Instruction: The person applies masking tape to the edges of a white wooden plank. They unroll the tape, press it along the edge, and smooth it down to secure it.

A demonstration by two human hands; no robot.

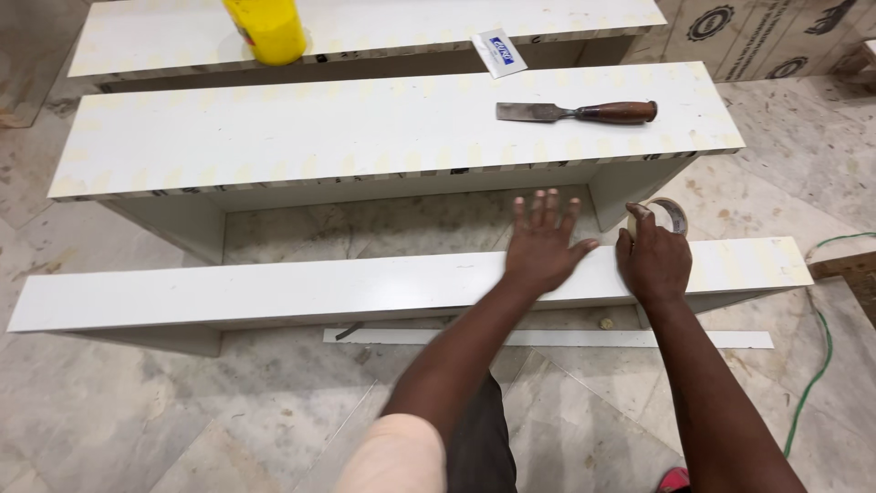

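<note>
A person leans over three long white laminated boards laid side by side on a marbled stone floor point(137, 420). The left hand point(543, 242) lies flat, fingers spread wide, on the top face of the nearest board point(274, 290), toward its right half. Just to its right, the right hand point(655, 260) rests on the same board and grips a roll of tan masking tape point(671, 215) at the board's far edge. Short strips of tape line the edges of the boards. On the middle board point(319, 132) lies a chisel point(577, 112) with a dark wooden handle, toward the right. A yellow plastic bottle point(266, 29) and a small white packet point(499, 52) sit on the farthest board point(392, 23). A thin white edging strip point(547, 338) lies on the floor near the person, and a green cable point(818, 365) trails at the right.
</note>
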